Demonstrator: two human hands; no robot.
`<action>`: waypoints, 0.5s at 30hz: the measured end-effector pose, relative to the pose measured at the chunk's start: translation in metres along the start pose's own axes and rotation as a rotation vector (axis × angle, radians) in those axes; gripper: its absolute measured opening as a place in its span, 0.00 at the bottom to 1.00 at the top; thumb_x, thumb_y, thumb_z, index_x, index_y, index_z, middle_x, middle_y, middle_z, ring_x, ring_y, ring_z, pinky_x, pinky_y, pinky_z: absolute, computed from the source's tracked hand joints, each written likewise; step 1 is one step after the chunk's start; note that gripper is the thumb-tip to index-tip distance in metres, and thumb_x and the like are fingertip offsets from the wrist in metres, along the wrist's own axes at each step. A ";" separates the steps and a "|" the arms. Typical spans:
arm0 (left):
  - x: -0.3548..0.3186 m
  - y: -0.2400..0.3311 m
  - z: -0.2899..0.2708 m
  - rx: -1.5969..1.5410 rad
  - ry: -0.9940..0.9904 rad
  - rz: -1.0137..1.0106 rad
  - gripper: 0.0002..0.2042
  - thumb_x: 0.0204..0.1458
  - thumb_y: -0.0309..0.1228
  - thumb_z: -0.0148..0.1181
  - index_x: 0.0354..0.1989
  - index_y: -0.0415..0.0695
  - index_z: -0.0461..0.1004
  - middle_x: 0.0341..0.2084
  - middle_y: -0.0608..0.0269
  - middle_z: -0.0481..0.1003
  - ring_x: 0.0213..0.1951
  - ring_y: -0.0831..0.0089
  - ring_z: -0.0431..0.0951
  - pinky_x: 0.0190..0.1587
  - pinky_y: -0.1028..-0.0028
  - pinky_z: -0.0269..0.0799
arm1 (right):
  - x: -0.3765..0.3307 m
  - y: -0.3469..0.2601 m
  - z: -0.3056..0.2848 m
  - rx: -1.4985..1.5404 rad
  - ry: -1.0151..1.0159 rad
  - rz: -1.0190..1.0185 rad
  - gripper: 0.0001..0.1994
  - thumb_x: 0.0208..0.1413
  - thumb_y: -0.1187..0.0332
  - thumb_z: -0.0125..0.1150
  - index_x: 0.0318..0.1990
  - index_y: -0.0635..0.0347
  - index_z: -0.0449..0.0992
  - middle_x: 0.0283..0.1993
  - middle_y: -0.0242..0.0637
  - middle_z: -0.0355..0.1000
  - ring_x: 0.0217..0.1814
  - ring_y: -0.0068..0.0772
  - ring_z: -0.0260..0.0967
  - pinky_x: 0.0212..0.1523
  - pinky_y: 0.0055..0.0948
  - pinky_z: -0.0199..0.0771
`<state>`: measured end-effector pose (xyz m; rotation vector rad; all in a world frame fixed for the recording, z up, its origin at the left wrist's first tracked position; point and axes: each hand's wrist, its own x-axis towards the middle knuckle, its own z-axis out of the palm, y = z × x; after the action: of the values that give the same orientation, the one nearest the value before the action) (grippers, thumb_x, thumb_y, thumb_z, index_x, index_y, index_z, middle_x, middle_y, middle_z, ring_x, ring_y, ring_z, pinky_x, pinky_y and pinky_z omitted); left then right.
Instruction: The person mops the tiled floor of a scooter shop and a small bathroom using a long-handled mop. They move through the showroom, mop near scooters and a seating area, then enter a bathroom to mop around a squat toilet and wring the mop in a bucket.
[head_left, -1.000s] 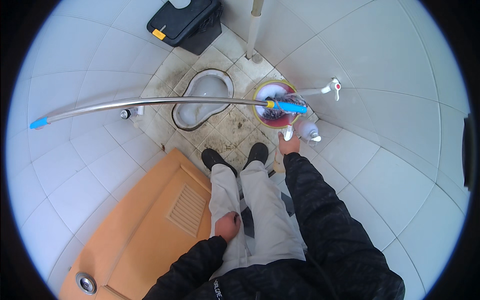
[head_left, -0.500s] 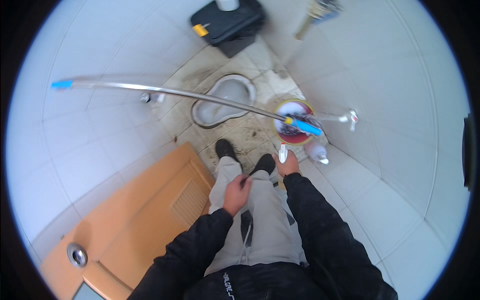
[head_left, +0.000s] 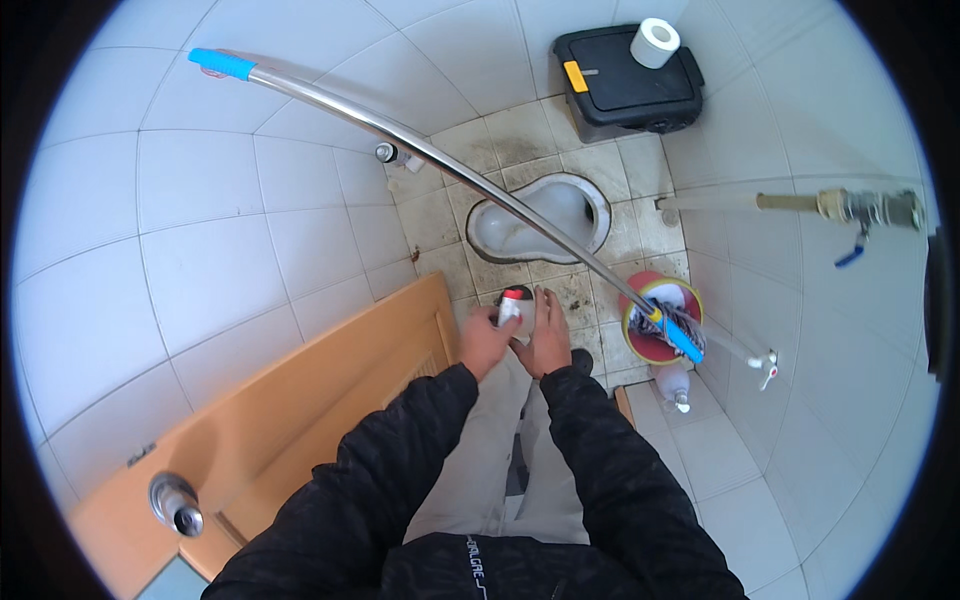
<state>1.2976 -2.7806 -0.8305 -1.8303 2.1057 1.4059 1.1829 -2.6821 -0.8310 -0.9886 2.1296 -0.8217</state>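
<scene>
A small white bottle with a red cap [head_left: 514,308] sits between both hands, just above the person's knees. The left hand [head_left: 486,342] wraps its body; the right hand [head_left: 549,335] cups its side, fingers curved. It looks light, rigid plastic, likely slick; the body gives the surest hold. At two o'clock stands a red bucket [head_left: 662,322] with a long mop [head_left: 440,165]; at twelve, a squat toilet [head_left: 540,218] in a stained tiled floor [head_left: 505,135].
</scene>
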 end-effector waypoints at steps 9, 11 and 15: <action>0.250 -0.161 -0.046 0.116 0.494 -0.081 0.20 0.49 0.42 0.68 0.35 0.32 0.82 0.25 0.44 0.80 0.29 0.50 0.82 0.36 0.59 0.75 | -0.040 0.100 -0.007 -0.123 -0.076 0.236 0.23 0.52 0.64 0.69 0.53 0.68 0.74 0.56 0.56 0.70 0.61 0.58 0.66 0.63 0.45 0.66; 0.296 -0.189 -0.056 0.099 0.517 -0.138 0.21 0.49 0.44 0.68 0.33 0.31 0.82 0.25 0.41 0.80 0.31 0.48 0.82 0.37 0.58 0.74 | -0.062 0.123 -0.031 -0.160 -0.153 0.368 0.22 0.53 0.64 0.68 0.51 0.69 0.75 0.53 0.55 0.72 0.59 0.56 0.69 0.61 0.44 0.68; 0.357 -0.226 -0.070 0.058 0.621 -0.224 0.21 0.51 0.44 0.67 0.35 0.32 0.82 0.27 0.40 0.80 0.33 0.46 0.82 0.38 0.57 0.74 | -0.089 0.149 -0.067 -0.201 -0.144 0.534 0.18 0.55 0.65 0.67 0.49 0.69 0.77 0.47 0.53 0.76 0.51 0.53 0.74 0.55 0.42 0.73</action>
<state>1.4017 -3.0819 -1.1156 -2.6273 2.0201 0.7778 1.1167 -2.5143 -0.8776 -0.5062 2.2236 -0.2718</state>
